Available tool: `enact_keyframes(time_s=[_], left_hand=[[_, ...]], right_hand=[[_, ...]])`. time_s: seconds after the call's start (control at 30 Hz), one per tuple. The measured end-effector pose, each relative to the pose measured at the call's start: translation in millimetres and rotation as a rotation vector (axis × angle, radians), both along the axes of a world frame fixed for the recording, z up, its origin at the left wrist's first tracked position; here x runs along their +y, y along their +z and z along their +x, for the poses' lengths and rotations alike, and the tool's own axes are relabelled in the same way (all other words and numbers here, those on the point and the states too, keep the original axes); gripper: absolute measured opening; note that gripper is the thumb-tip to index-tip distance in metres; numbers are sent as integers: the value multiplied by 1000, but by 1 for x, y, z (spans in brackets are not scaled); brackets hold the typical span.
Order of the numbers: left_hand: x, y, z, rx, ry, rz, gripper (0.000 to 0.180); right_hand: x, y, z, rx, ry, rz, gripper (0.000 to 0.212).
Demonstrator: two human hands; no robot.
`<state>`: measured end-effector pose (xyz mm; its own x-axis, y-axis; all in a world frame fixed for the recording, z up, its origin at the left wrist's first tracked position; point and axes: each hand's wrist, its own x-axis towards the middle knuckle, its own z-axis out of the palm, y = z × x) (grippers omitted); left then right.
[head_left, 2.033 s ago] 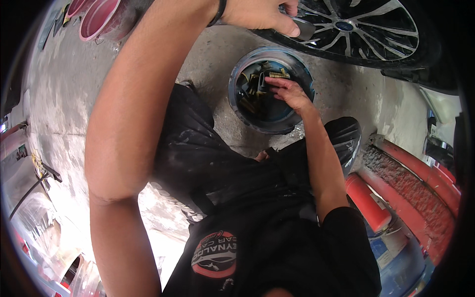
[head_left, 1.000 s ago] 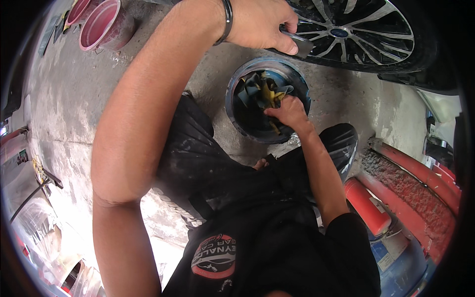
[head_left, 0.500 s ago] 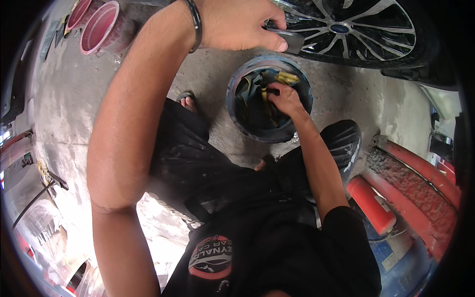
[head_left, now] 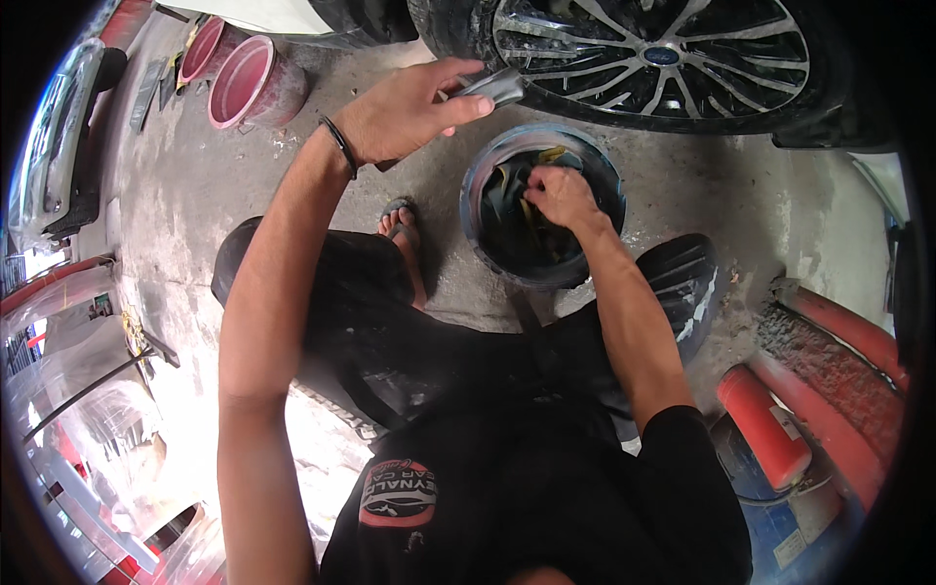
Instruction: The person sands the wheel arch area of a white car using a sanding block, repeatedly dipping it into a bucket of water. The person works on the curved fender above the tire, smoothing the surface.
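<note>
My left hand (head_left: 402, 109) is raised beside the car wheel (head_left: 661, 57), its fingers closed on a thin, grey, bent sheet (head_left: 495, 88). The sheet's far end reaches close to the tyre. My right hand (head_left: 565, 198) dips into a round dark bucket (head_left: 478, 239) on the floor between my legs. Its fingertips are pinched together among dark sheet-like pieces (head_left: 504, 190) and yellow strips (head_left: 553, 154). What the fingertips hold, if anything, is hidden.
Two pink buckets (head_left: 283, 93) stand at the far left on the concrete floor (head_left: 175, 214). A red cylinder (head_left: 765, 429) lies at the right, near red rails (head_left: 838, 322). Clear plastic sheeting (head_left: 93, 390) hangs at the left.
My left hand has drawn back from the wheel, down and to the left, still holding the grey sheet. My right hand stays in the bucket. The whole view has shifted slightly.
</note>
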<state>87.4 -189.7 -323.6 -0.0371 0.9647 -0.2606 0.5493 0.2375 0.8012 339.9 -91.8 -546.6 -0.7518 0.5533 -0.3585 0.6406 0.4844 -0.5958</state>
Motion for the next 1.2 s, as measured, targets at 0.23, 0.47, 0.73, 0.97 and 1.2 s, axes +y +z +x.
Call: enact_keyframes(time_s=[0.23,0.47,0.73,0.97,1.2], left_hand=[[-33,-22,22,-71,-83,-125,57],[-39,-73,41,-40,-305,-297,58],[-36,-68,87,-487,-181,-539,55],[-35,-80,82,-616,192,-491,50],[-37,-80,60,-685,441,-341,55]], right_hand=[[42,94,-8,44,9,-111,28],[53,70,14,-11,-30,-799,26],[41,49,26,-128,-8,-556,46],[48,69,34,13,-101,-615,47],[41,52,48,433,-411,-855,58]])
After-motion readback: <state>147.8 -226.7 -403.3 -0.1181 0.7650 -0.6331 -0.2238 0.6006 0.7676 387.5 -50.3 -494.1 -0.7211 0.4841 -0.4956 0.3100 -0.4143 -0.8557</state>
